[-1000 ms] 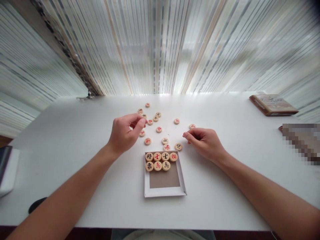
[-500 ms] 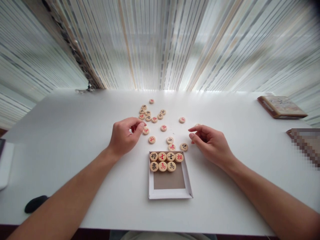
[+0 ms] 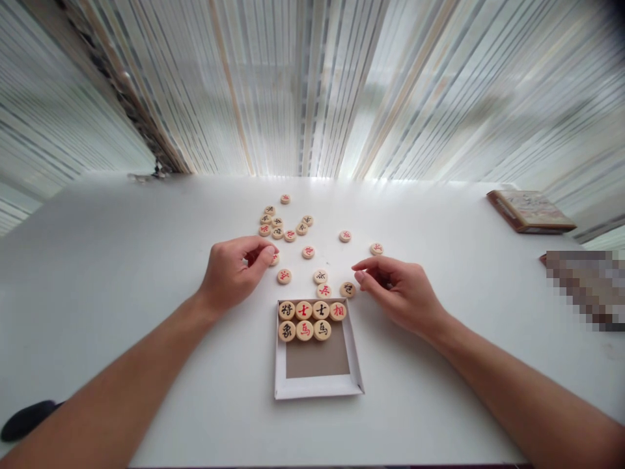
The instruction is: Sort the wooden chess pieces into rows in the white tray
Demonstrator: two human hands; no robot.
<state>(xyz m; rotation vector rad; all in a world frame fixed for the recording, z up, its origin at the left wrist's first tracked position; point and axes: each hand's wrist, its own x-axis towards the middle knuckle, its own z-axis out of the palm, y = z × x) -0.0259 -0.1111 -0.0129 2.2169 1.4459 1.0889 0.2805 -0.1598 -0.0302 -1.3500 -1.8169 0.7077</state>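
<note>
My left hand (image 3: 237, 270) is closed, thumb and index finger together, beside a red-marked round piece (image 3: 275, 259) that it partly covers; whether anything is between the fingers is hidden. My right hand (image 3: 398, 286) holds nothing, its thumb and index finger slightly apart, just right of a black-marked piece (image 3: 347, 290). Between and below the hands lies a white open box (image 3: 319, 387) with a brown bottom. Four pieces fill its top row, including a red one (image 3: 338, 311) at the right; three more sit below, the last a black one (image 3: 321, 330).
More round wooden pieces are scattered behind the box, with a cluster (image 3: 277, 223) at the back left. A flat boxed item (image 3: 534, 210) lies at the back right, near a blurred object (image 3: 586, 286). A dark object (image 3: 29, 420) lies at the lower left. Striped curtains (image 3: 312, 85) hang behind the table.
The view has shifted, so the table and pieces appear farther left. My right hand has moved slightly down and away from a red piece at the right, which now shows fully.
</note>
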